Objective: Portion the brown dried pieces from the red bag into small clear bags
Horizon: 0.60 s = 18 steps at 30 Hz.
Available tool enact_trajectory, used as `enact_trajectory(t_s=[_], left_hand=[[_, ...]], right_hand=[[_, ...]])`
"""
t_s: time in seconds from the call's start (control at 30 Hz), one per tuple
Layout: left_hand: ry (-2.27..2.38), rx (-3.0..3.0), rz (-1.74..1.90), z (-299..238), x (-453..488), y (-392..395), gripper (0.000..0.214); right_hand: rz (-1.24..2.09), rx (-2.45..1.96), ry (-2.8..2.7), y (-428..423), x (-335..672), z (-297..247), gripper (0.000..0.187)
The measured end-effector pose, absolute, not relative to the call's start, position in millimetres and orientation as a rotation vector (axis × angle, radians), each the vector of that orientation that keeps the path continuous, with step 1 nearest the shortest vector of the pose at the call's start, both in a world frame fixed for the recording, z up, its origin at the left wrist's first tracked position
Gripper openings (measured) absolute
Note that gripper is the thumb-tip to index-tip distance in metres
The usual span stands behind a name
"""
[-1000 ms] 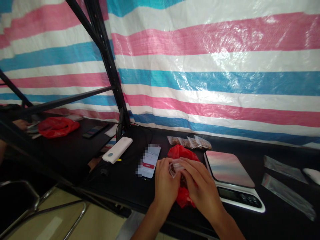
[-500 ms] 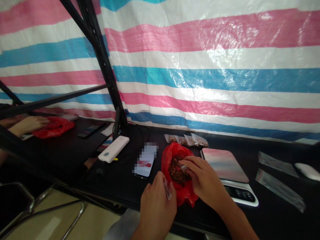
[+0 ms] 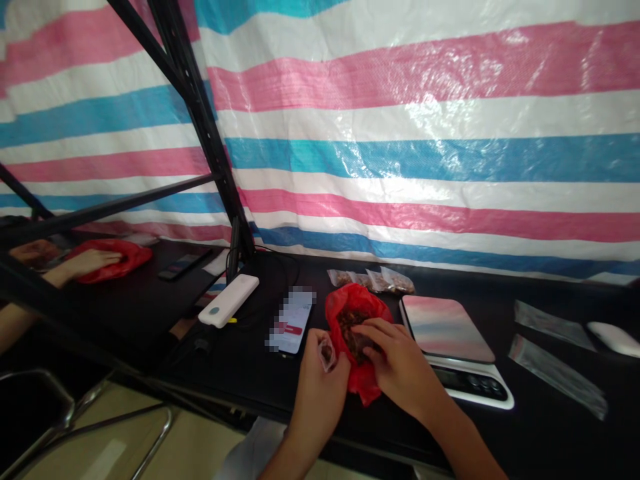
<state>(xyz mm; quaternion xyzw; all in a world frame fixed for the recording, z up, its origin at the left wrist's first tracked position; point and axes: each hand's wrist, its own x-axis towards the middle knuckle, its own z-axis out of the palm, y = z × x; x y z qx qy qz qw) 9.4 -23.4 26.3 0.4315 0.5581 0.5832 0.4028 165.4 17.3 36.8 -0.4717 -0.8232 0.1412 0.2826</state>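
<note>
My left hand (image 3: pixel 320 390) grips a small clear plastic pouch (image 3: pixel 327 352), held upright beside an open red plastic bag (image 3: pixel 367 387) of brown dried bits (image 3: pixel 351 320) on the black table. The fingers of my right hand (image 3: pixel 397 363) reach into the red bag and are bunched over the brown contents; what they pinch is hidden. Several small filled pouches (image 3: pixel 373 280) lie behind the bag.
A digital kitchen scale (image 3: pixel 453 333) stands right of the bag. A phone (image 3: pixel 293 320) and a white power bank (image 3: pixel 229 300) lie to the left. Empty clear pouches (image 3: pixel 555 373) lie far right. Another person's hand (image 3: pixel 87 263) rests on a second red bag (image 3: pixel 120 257) beyond a black rack post (image 3: pixel 200 127).
My hands parted from holding the pouch together; the right went into the red bag, now open, and the left drew back, then rose beside the bag with the pouch. The other person's hand reached onto their red bag.
</note>
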Motion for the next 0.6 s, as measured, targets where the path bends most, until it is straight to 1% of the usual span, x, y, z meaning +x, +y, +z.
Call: enact_trajectory(t_s=[0.13, 0.3, 0.43, 0.6], left_hand=[[1.292, 0.822, 1.581, 33.1, 13.9, -15.1, 0.025], [1.173, 0.501, 1.56, 44.3, 15.9, -16.5, 0.033], [1.16, 0.435, 1.582, 46.2, 16.0, -18.1, 0.035], [1.154, 0.405, 1.633, 43.4, 13.1, -18.4, 0.039]], right_hand=[[0.391, -1.292, -2.165, 17.2, 167.5, 36.6, 0.045], [0.428, -1.297, -2.177, 12.3, 168.1, 43.2, 0.044], [0.425, -1.411, -2.109, 12.7, 168.1, 42.2, 0.036], [0.388, -1.442, -2.029, 15.6, 170.7, 37.0, 0.034]])
